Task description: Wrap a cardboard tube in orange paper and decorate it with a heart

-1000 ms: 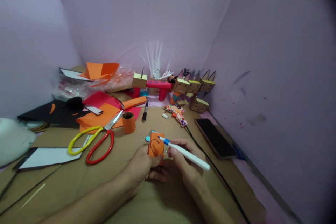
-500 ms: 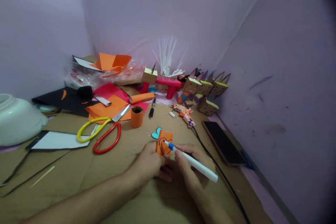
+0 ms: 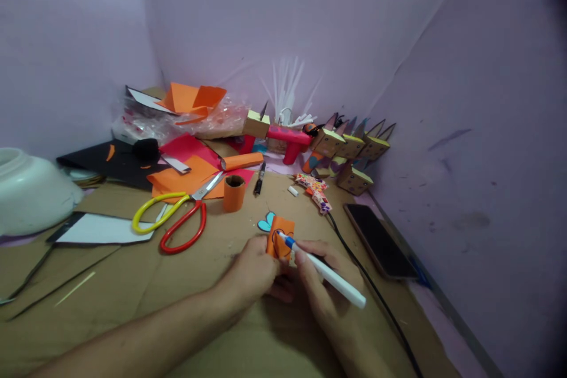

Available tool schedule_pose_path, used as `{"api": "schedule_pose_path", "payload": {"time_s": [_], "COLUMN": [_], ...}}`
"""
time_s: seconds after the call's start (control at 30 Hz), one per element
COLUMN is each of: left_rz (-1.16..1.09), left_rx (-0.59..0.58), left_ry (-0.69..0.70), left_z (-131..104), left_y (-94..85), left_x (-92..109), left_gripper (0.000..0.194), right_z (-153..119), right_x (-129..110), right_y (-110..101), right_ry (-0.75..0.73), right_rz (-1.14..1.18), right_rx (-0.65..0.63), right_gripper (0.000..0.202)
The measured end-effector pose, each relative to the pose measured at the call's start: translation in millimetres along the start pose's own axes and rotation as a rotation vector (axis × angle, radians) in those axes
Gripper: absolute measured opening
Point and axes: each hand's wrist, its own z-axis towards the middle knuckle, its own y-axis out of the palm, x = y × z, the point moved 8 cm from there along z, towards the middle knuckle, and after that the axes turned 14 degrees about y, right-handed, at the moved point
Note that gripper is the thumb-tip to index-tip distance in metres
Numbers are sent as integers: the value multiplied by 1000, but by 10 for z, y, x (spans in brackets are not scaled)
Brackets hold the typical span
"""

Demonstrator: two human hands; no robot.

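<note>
My left hand (image 3: 261, 263) is closed around the lower left part of a small orange paper-covered tube (image 3: 283, 226), which carries a dark drawn outline like a heart. In my right hand (image 3: 325, 274) is a white marker (image 3: 334, 277) with a blue end, its tip touching the orange surface at the outline. Just behind the tube lies a blue paper heart (image 3: 266, 222) with a dark edge. Farther back, a short orange tube (image 3: 233, 194) stands upright, left of a black pen (image 3: 260, 179). My left fingers are partly hidden behind the orange piece.
Scissors (image 3: 190, 212) with yellow and red handles lie on the left. At right are a patterned glue gun (image 3: 315, 192) with a black cord, and a phone (image 3: 381, 242) by the wall. Cardboard animal figures (image 3: 330, 143) stand at the back. A white pot (image 3: 33, 195) sits far left.
The marker tip has shifted slightly along the outline on the orange tube. The whole view has moved a little; both hands keep their holds.
</note>
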Motion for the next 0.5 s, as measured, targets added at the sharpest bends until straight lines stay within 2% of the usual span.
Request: {"api": "schedule_pose_path", "payload": {"time_s": [0.17, 0.5], "left_rz": [-9, -25], "left_rx": [-6, 10], "left_ry": [6, 23], "left_z": [-4, -3], "left_y": [3, 8], "left_x": [-2, 9], "left_gripper": [17, 16], "right_z": [2, -13], "right_x": [-17, -43], "right_y": [-1, 24], "right_ry": [-38, -35], "right_rz": [6, 13], "right_rx": [15, -59], "right_gripper": [11, 9]}}
